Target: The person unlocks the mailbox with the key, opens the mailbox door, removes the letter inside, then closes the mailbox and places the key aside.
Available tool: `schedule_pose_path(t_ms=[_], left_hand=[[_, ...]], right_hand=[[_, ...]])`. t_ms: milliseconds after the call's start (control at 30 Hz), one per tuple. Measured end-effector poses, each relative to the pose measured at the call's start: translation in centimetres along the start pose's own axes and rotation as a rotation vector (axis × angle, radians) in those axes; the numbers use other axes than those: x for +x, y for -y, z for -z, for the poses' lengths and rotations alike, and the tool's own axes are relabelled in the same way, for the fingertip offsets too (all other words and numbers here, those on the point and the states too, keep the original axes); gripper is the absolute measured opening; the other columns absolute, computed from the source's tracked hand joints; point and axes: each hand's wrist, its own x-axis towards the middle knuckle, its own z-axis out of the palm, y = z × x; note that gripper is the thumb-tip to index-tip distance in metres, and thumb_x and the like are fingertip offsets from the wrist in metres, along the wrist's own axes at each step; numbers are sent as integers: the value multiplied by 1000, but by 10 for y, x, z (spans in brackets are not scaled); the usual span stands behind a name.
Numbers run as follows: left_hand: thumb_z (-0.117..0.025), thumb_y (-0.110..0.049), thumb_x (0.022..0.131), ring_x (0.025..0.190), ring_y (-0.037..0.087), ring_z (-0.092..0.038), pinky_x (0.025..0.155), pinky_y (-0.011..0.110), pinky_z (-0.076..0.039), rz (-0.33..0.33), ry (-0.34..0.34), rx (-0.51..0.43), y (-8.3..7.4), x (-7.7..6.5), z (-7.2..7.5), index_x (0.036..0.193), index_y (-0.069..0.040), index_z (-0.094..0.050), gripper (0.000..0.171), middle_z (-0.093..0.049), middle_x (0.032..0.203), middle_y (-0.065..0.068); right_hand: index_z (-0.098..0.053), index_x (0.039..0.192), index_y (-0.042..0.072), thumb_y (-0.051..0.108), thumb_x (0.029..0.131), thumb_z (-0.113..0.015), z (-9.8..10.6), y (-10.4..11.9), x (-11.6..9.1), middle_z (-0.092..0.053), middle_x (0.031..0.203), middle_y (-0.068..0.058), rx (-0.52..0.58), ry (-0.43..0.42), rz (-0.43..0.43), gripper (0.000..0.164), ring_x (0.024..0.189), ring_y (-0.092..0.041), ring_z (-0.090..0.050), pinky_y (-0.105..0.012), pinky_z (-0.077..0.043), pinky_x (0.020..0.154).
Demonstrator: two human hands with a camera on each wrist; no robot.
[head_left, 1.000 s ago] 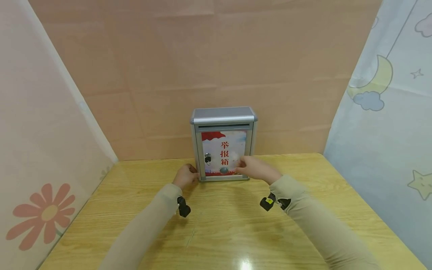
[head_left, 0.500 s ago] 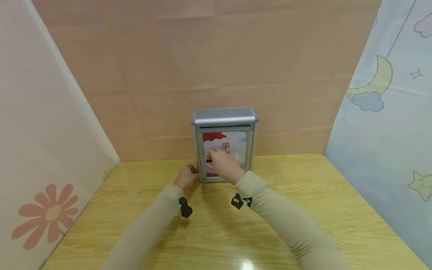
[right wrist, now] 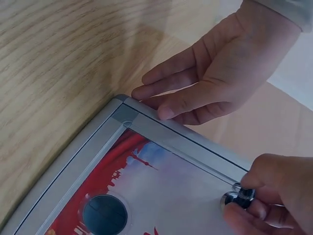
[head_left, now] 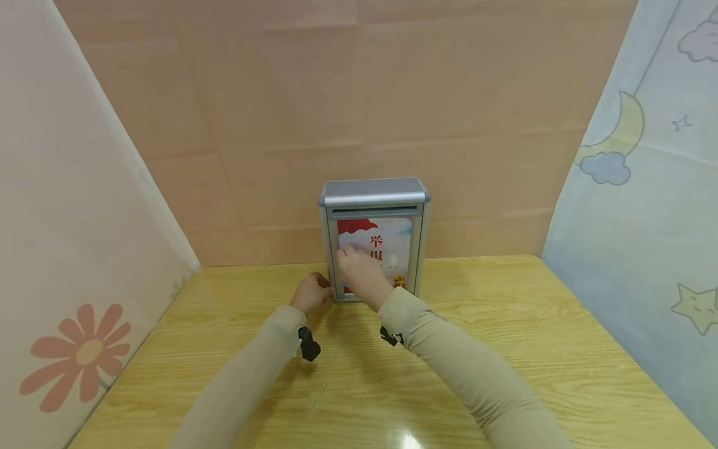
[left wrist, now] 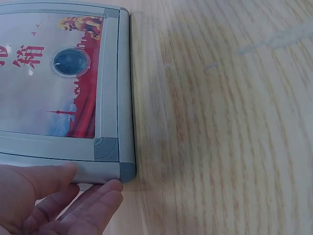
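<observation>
With the left hand [head_left: 310, 293] only resting straight fingers against the lower left edge of the upright metal report box [head_left: 373, 190] at the table's [head_left: 505, 349] back, the right hand [head_left: 361, 274], pinching the key [right wrist: 240, 196] in the door lock, could twist too hard and tip the box.

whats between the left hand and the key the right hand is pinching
Only the box's grey frame edge and a strip of its printed front: the right wrist view shows the left hand against that edge, the right hand pinching the key.

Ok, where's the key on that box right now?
The key sits in the lock on the left of the metal box door, pinched by the right hand; the left hand steadies the box's left edge.
</observation>
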Motion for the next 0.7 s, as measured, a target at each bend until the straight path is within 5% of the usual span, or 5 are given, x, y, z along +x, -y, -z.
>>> schedule_pose_path(t_ms=[133, 333, 533, 700], left_hand=[[-65, -9, 91, 58, 15, -51, 53, 26, -43, -10, -11, 3, 0, 0, -1, 101, 4, -58, 18, -61, 74, 11], [-65, -11, 92, 60, 16, -51, 53, 26, -43, 7, -17, 14, 0, 1, -1, 103, 3, -58, 19, -60, 75, 9], [-65, -11, 92, 65, 15, -53, 56, 24, -45, 20, -14, 18, 0, 2, -1, 103, 3, -58, 19, -61, 79, 8], [-65, -11, 92, 68, 16, -54, 58, 24, -46, 23, -14, 20, 0, 2, -1, 103, 3, -58, 19, -62, 82, 10]], right_hand=[[-60, 99, -1, 13, 85, -74, -1, -2, 2, -60, 90, -10, 130, 20, -29, 24, 71, -19, -62, -24, -55, 58], [-45, 76, 7, 3, 88, -60, -5, -9, 2, -45, 72, -4, 516, 79, -211, 20, 62, -11, -40, -22, -35, 53], [-46, 81, 10, 11, 92, -60, -9, -12, -3, -51, 70, -2, 796, 82, -425, 19, 54, -9, -44, -22, -39, 53], [-47, 88, 10, 18, 96, -58, -8, -13, -6, -57, 78, -5, 907, 137, -488, 16, 61, -15, -53, -25, -43, 57]])
